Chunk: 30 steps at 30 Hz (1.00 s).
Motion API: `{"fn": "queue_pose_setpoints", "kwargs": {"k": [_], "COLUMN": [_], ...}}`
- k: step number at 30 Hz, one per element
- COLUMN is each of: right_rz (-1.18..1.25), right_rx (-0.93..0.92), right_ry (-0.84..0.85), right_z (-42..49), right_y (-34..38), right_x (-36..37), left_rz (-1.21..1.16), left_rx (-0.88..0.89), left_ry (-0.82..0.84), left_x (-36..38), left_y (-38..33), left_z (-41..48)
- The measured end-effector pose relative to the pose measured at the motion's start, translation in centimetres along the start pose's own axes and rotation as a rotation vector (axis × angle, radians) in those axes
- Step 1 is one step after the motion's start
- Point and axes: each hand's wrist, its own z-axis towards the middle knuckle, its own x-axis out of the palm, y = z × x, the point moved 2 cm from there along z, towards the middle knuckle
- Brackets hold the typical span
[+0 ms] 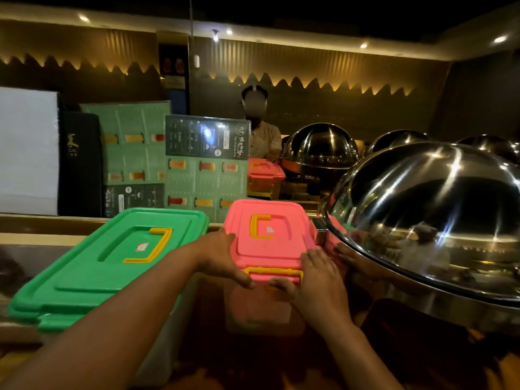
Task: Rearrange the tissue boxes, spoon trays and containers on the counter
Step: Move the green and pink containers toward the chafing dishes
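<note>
We clasp the pink-lidded container point(270, 243), left hand point(222, 257) and right hand point(318, 280) half-curled on its lid, repositioning it; next, slide it clear of the chafing-dish dome point(427, 209) just right.

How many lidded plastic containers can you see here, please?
3. A green-lidded container at near left, a pink-lidded container beside it under both hands, and another pink-lidded container farther back by the steel domes. More may be hidden behind the menus.

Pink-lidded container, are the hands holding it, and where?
Yes: both hands grip the pink-lidded container at its near lid edge, left hand, right hand.
</note>
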Motion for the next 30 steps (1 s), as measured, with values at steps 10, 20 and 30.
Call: {"fn": "queue_pose_setpoints", "kwargs": {"k": [10,20,30], "right_rz": [-0.013,0.45,0.366], "right_rx": [0.025,-0.254,-0.04], "right_ry": [0.039,0.073,0.027], "right_z": [0.2,-4.7,-7.7], "right_y": [0.2,16.9,22.4], "right_x": [0.0,-0.7,1.9], "left_rz": [0.04,-0.023,-0.133], "left_rx": [0.043,-0.078,0.038], "left_ry": [-0.026,-0.107,-0.056], "left_x": [-0.2,-4.6,-2.7], "left_y": [0.8,16.4,25.1], "left_z": [-1.8,-13.4,-16.9]}}
